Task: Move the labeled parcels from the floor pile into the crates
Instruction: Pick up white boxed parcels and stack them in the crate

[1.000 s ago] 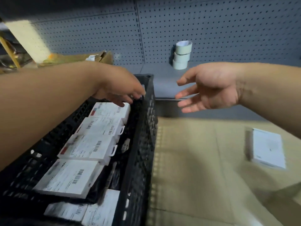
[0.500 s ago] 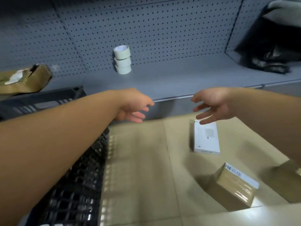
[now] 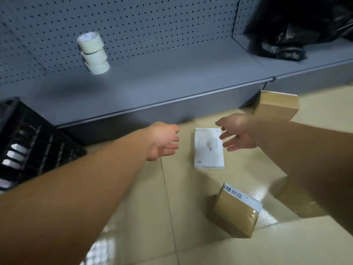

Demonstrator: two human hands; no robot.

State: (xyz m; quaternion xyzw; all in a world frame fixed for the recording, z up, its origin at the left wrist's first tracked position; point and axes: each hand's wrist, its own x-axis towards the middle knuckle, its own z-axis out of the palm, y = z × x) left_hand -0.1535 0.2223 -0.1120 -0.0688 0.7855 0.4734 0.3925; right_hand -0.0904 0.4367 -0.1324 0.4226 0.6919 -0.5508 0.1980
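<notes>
Both hands reach out bare and hold nothing: the left hand (image 3: 162,141) has its fingers loosely spread and a little curled, the right hand (image 3: 237,133) is spread wider, palm turned inward, its fingertips just over the upper right corner of a flat white box (image 3: 208,149) without plainly touching it. That smooth, rectangular box lies flat on the glossy beige floor tiles (image 3: 145,217) between the two hands, at three o'clock from the left hand. At five o'clock from the white box sits a brown parcel (image 3: 236,215) wrapped in shiny clear tape, tilted, with a white barcode label along its top edge. A second brown parcel (image 3: 294,201) lies at three o'clock of that one, half hidden under the right forearm, and a third, a plain cardboard carton (image 3: 277,106), leans by the shelf base at one o'clock from the right hand; three brown ones and one white. At nine o'clock from the left hand stands a black plastic crate (image 3: 28,138) with a slatted lattice wall. The grey metal shelf (image 3: 172,81) with its perforated back panel carries three stacked rolls of pale tape (image 3: 93,53) at eleven o'clock and a crumpled black plastic bag (image 3: 286,43) at one o'clock.
</notes>
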